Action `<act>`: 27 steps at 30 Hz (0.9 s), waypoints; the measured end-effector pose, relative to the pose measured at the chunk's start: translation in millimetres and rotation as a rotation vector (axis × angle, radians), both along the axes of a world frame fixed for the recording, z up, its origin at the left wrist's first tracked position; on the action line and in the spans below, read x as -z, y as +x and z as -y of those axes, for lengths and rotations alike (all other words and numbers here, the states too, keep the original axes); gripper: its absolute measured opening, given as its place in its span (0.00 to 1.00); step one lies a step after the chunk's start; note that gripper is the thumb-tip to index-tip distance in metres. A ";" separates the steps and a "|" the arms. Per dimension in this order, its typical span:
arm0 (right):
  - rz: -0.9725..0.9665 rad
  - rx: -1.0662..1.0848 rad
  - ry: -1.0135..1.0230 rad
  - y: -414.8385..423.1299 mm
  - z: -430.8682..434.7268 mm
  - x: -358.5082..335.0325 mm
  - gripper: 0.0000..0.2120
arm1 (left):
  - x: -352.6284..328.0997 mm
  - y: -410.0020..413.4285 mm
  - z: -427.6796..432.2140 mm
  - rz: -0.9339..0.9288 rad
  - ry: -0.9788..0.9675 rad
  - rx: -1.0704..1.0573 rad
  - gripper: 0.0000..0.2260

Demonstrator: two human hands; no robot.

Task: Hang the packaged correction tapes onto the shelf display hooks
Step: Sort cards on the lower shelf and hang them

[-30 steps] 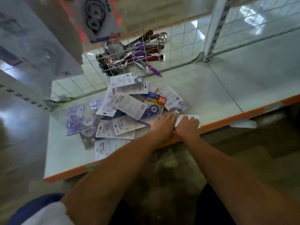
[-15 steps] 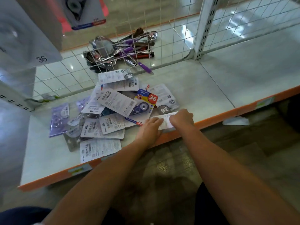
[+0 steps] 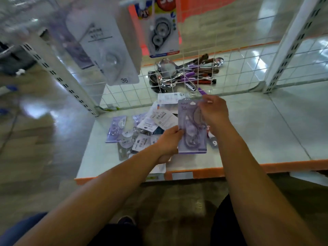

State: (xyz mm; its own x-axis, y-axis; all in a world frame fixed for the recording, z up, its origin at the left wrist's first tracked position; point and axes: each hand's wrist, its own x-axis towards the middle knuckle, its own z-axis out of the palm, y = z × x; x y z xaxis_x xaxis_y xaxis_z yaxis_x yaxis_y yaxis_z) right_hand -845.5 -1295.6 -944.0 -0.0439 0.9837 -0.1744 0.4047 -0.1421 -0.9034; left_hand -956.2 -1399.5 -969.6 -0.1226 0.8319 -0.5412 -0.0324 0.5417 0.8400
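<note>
Both hands grip one purple correction tape pack (image 3: 190, 125) at centre frame: my left hand (image 3: 168, 142) pinches its lower left edge, my right hand (image 3: 213, 113) its top. It stands upright, hang hole uppermost. The hung packs (image 3: 160, 34) are above at top centre, nearer my right hand.

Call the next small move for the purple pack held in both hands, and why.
Probably raise the purple pack toward the hanging packs up left, hang hole leading. The left hand grips its left edge, the right hand pinches near the top, and it is upright above the pile.
</note>
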 end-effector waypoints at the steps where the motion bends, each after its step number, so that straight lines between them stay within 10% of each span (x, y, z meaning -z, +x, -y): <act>1: -0.057 -0.011 0.005 -4.2 0.4 -6.1 0.12 | -9.3 -3.9 4.7 0.002 0.010 -0.025 0.10; 13: -0.665 -0.177 -0.020 -47.2 31.4 -76.0 0.10 | -76.0 -46.8 39.0 -0.133 0.158 -0.276 0.11; 27: -0.754 -0.376 0.014 -119.5 93.2 -111.0 0.09 | -127.3 -113.0 96.0 -0.269 0.321 -0.513 0.13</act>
